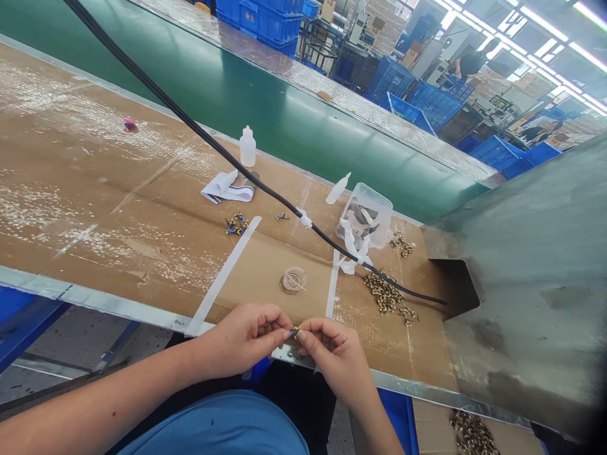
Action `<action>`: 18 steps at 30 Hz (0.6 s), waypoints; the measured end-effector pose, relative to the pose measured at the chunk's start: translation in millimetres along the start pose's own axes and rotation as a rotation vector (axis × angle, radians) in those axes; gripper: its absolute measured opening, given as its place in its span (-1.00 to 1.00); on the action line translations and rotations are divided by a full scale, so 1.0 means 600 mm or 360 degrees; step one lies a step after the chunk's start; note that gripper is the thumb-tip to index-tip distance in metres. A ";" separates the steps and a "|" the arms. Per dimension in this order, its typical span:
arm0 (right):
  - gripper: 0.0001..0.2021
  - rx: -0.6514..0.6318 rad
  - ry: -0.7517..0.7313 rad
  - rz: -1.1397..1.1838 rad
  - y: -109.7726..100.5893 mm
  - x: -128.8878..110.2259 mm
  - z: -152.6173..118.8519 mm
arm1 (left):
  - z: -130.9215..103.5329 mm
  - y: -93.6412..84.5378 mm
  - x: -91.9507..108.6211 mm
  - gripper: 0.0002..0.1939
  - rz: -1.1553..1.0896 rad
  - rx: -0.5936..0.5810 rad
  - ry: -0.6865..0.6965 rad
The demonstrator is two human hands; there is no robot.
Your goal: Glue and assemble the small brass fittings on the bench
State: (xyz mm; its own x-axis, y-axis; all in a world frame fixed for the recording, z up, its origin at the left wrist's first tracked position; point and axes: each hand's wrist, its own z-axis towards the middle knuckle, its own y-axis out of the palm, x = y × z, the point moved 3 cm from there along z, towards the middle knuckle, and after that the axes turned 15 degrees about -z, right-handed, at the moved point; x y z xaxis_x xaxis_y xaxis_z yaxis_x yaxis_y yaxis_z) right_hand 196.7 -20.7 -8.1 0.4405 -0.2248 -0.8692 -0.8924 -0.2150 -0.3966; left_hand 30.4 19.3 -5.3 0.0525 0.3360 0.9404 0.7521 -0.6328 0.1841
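Close to the front edge of the bench, my left hand (253,335) pinches one side of a small brass-coloured part with a blue end (294,332). The fingertips of my right hand (332,351) grip its other side, and much of the part is hidden by them. Just beyond my hands stands a small round clear cup (294,279) with a thin stick in it. A loose heap of small brass-and-dark parts (382,292) lies to the right. Several blue-and-brass parts (236,224) are grouped to the left, and a single similar one (282,216) lies near them.
A black cable (199,129) hangs diagonally over the bench. Behind it are a white bottle (247,146), a smaller squeeze bottle (338,189), folded white cloth (220,185) and a clear plastic box (386,218). A metal housing (531,278) borders the right, a green conveyor (284,107) the back.
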 end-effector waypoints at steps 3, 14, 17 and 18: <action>-0.76 -0.0004 0.0039 0.0090 0.003 -0.001 0.000 | 0.002 -0.002 -0.003 -0.77 -0.0061 0.0046 -0.0081; -0.73 0.0078 0.0184 0.0197 0.016 0.013 -0.005 | 0.002 -0.002 0.003 -0.75 0.0376 0.0079 0.0216; -0.76 0.0094 0.0112 0.0123 0.015 0.012 -0.006 | -0.003 0.001 0.004 -0.77 0.0449 0.0106 0.0363; -0.77 0.0107 0.0072 0.0072 0.014 0.011 -0.006 | -0.005 0.001 0.004 -0.77 0.0478 0.0108 0.0385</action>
State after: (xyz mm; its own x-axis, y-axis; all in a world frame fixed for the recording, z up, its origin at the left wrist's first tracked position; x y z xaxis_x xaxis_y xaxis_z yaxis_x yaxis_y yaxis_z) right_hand 192.2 -27.5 -16.2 0.4020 -0.2759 -0.8731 -0.9155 -0.1395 -0.3774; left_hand 29.3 17.7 -1.9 0.1263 -0.0365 0.9913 0.7693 -0.6273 -0.1211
